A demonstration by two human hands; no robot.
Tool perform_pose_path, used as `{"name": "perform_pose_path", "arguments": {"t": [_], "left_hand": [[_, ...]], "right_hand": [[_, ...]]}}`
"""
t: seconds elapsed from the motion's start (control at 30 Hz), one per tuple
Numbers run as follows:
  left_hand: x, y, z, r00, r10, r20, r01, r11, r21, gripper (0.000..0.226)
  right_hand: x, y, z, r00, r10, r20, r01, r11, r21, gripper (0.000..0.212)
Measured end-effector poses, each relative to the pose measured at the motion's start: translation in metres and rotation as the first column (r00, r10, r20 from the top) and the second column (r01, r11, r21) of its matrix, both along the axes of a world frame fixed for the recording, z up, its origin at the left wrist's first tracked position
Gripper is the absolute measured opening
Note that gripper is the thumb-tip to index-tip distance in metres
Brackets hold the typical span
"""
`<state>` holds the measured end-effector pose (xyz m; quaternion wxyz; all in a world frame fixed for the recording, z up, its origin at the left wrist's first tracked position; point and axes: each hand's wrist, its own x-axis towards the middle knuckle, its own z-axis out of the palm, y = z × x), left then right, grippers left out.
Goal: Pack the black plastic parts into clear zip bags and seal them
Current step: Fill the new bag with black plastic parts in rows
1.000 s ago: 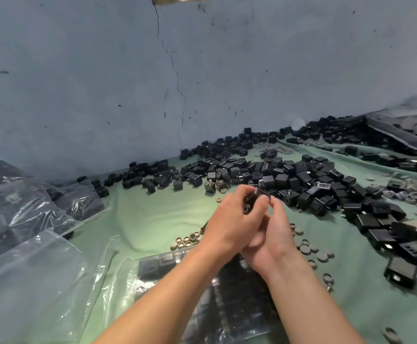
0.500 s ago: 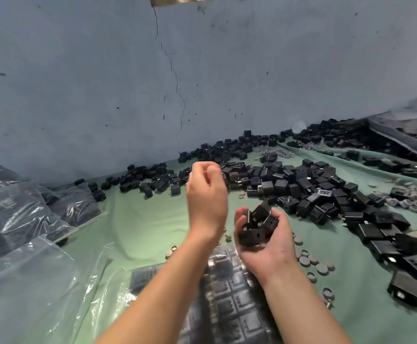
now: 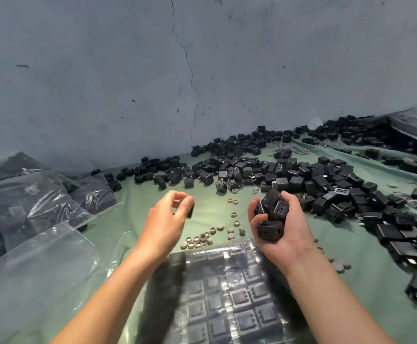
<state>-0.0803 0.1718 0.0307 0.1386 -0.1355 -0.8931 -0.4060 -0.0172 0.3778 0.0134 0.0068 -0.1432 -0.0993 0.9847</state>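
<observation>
My left hand hovers above the green cloth and pinches one small black plastic part between thumb and fingertips. To its right, my right hand is cupped palm up around a handful of black plastic parts. Below both hands lies a clear zip bag with black parts in neat rows inside. A big loose heap of black parts spreads over the cloth behind and to the right.
Filled clear bags are stacked at the left, with empty clear bags in front of them. Small grey rings and caps are scattered between my hands. A blue wall closes off the back.
My hands have drawn apart: the left one moved left and down holding a single part, while the right one stays cupped around its handful. The view has tilted down a little.
</observation>
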Motion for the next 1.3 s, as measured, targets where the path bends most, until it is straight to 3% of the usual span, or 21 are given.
{"name": "perform_pose_path", "arguments": {"t": [0.07,0.13,0.27,0.37,0.53,0.7,0.87,1.03,1.13,1.23,1.3], "left_hand": [[0.024,-0.046,0.006,0.993,0.096,0.074,-0.110,0.970,0.217,0.011],[0.052,-0.087,0.005,0.959,0.129,0.252,-0.219,0.903,0.371,0.011],[0.092,-0.136,-0.013,0.884,0.148,0.443,-0.309,0.896,0.318,0.018],[0.107,-0.144,-0.025,0.883,0.140,0.447,-0.264,0.937,0.227,0.038],[0.110,-0.139,-0.033,0.894,-0.008,0.447,-0.134,0.949,0.285,0.031],[0.112,-0.125,-0.041,0.902,-0.116,0.416,-0.062,0.918,0.392,0.052],[0.116,-0.113,-0.048,0.884,-0.227,0.410,0.009,0.883,0.469,0.059],[0.108,-0.122,-0.046,0.868,-0.122,0.481,-0.191,0.812,0.551,0.032],[0.107,-0.120,-0.050,0.868,-0.136,0.478,-0.174,0.817,0.550,0.027],[0.110,-0.113,-0.056,0.879,-0.090,0.469,-0.181,0.846,0.502,0.008],[0.109,-0.109,-0.057,0.869,-0.070,0.490,-0.246,0.797,0.552,0.008]], "right_hand": [[0.004,-0.007,0.001,1.000,0.006,0.004,-0.006,1.000,0.006,0.031],[0.009,-0.015,0.003,1.000,0.013,-0.001,-0.013,1.000,0.007,0.031],[0.021,-0.036,0.007,1.000,0.023,0.006,-0.023,1.000,0.016,0.034],[0.029,-0.052,0.010,0.998,0.057,-0.004,-0.057,0.998,0.041,0.035],[0.041,-0.059,0.012,0.999,0.041,0.001,-0.041,0.996,0.081,0.038],[0.048,-0.046,0.014,0.996,-0.080,0.044,0.079,0.996,0.037,0.034],[0.046,-0.040,0.014,0.989,-0.117,0.086,0.113,0.992,0.048,0.031],[0.043,-0.043,0.014,0.991,-0.091,0.095,0.087,0.995,0.051,0.032],[0.044,-0.044,0.015,0.991,-0.086,0.100,0.081,0.995,0.056,0.032],[0.046,-0.045,0.016,0.991,-0.084,0.104,0.076,0.995,0.071,0.030],[0.047,-0.046,0.016,0.991,-0.080,0.108,0.071,0.994,0.084,0.028]]}}
